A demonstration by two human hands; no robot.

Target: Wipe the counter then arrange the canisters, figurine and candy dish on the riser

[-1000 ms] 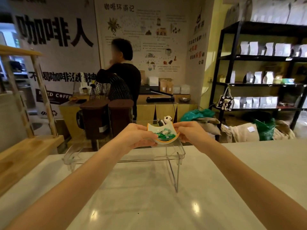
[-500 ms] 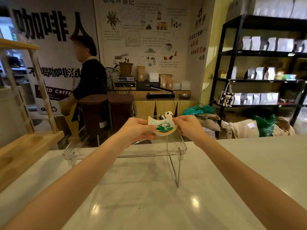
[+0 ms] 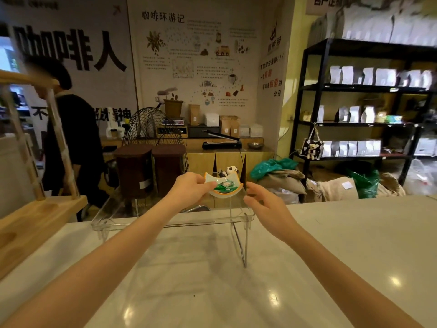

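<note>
My candy dish (image 3: pixel 223 187), white with an orange rim and green sweets, sits on the clear riser (image 3: pixel 165 224), in front of the panda figurine (image 3: pixel 229 171), with two brown canisters (image 3: pixel 151 170) at its left.

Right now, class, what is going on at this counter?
A person is setting a small orange-rimmed candy dish on a clear acrylic riser. The left hand pinches the dish's edge; the right hand is open beside it. Two brown lidded canisters and a panda figurine stand on the riser.
</note>
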